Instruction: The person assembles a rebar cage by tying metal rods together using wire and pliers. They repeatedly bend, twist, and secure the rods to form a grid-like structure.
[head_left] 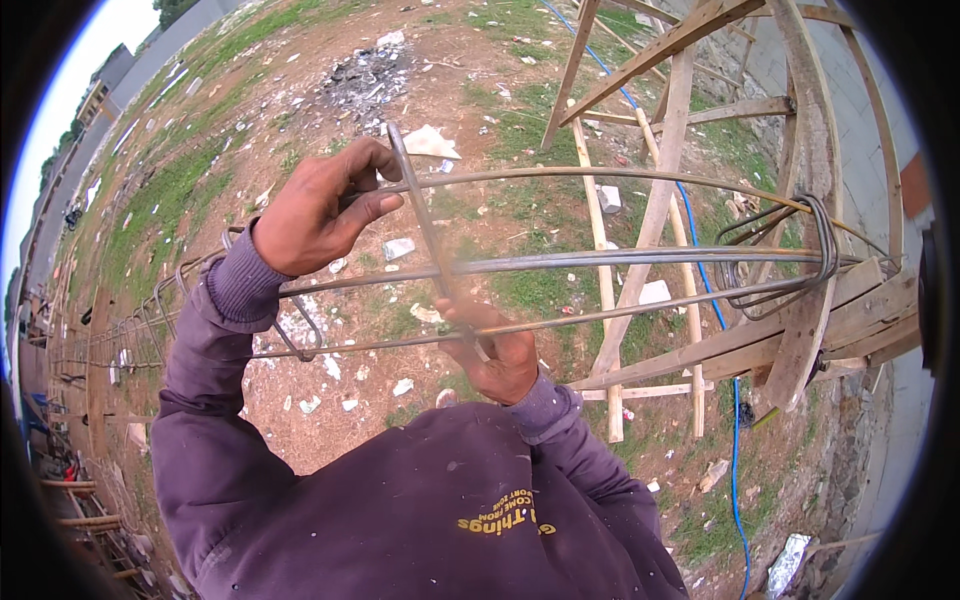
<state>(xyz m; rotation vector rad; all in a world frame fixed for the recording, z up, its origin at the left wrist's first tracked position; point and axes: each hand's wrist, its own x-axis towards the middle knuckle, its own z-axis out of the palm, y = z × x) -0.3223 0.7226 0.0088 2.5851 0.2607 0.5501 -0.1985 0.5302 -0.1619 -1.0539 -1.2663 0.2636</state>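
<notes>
The left hand, fingers curled, reaches beyond the right hand.

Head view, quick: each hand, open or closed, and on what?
Left hand: closed, pinching the top rod.
Right hand: closed on the hoop's lower end, partly blurred.

At three o'clock a wooden frame carries the right-hand ends of long steel bars. Below spreads brown ground with grass patches; on it lie grey-black debris at eleven o'clock, a blue hose at four, and scattered pale litter.
</notes>
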